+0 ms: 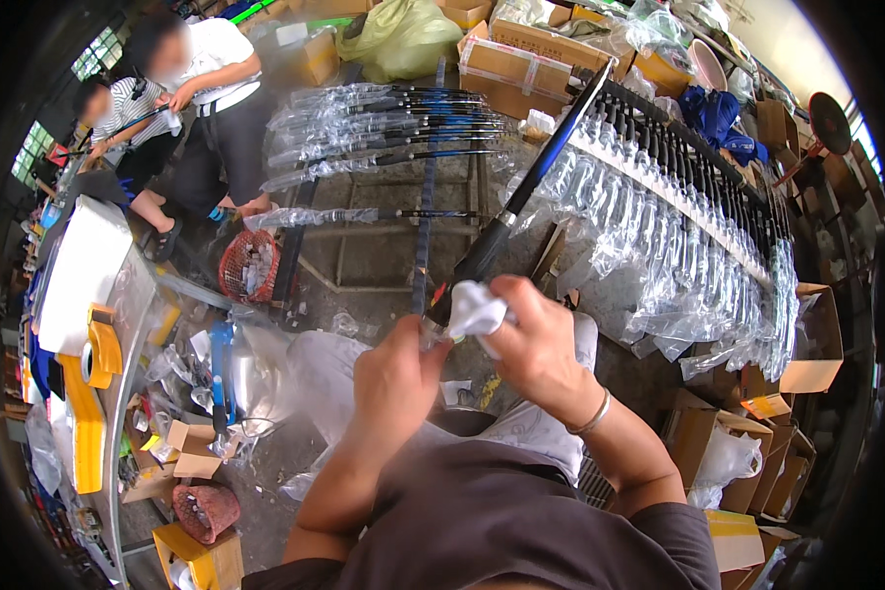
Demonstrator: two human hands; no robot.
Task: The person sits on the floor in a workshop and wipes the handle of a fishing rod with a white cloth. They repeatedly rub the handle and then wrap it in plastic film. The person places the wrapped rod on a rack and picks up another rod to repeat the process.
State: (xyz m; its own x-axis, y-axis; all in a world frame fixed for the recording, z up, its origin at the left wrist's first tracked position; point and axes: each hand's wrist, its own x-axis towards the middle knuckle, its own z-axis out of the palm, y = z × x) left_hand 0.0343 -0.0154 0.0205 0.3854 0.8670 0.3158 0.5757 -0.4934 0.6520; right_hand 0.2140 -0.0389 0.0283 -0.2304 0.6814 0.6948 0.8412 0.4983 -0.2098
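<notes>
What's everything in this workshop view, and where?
Rod: one, black and blue, centre
Cloth: one, white, by the rod's lower end
Wrapped rods: many, black and blue, upper centre and right
Boxes: several, brown, around the edges
Baskets: two, red, left
Sack: one, yellow-green, top
Other people: two, in white and stripes, upper left
Small clutter: uncountable, mixed, left
Shirt: one, dark, bottom
Left hand: one, bare, at the rod
Right hand: one, bare, holding the cloth

1. Left hand [395, 374], one: centre of the frame, back facing me, fingers curled closed.
2. Right hand [536, 342], one: just right of centre, knuckles raised, fingers bent tightly inward.
3. Left forearm [340, 480]: bare, slanting up from lower edge.
4. Right forearm [615, 431]: bare, angled up-left from lower right.
</notes>
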